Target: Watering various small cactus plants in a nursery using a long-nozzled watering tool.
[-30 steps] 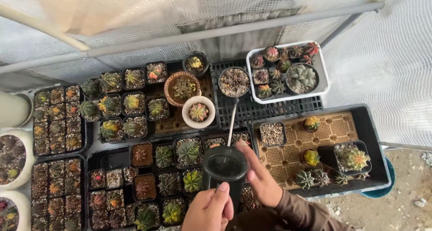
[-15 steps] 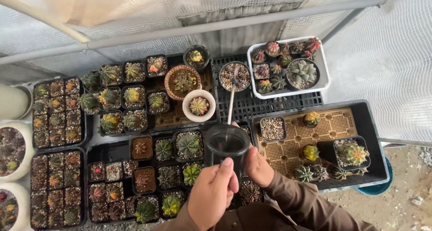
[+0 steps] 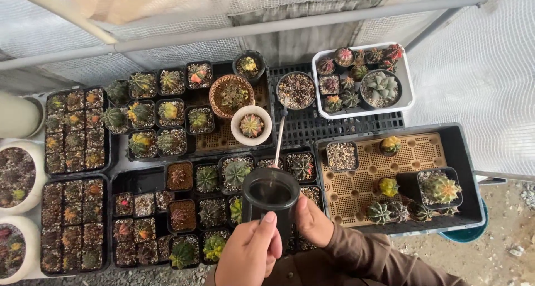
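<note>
Lowered a little and drawn nearer since half a second ago: round dark plastic watering vessel with a thin pale spout (image 3: 271, 194), now over the bottom-row pots of the black plastic seedling tray (image 3: 136, 181). Left hand (image 3: 248, 253) wrapped around the vessel's near side, fingers closed firmly on its body, thumb up along the wall. Right hand (image 3: 311, 220) cupped against the vessel's right side, pressing on it; whether those fingers curl fully round the back cannot be told, since the body hides them.

Spout tip reaching up and away from the vessel, ending just beside the round black pot of gravel (image 3: 296, 90) and right of the white ceramic bowl with a striped cactus (image 3: 251, 125). Farther right of the vessel, a large black tub with a tan perforated insert (image 3: 365, 177) holding a few scattered cacti.

Best handled, probably, by keeping both hands steady and tilting slowly, watching the spout tip rather than the body, so that any trickle lands on soil instead of on the plants' crowns.
</note>
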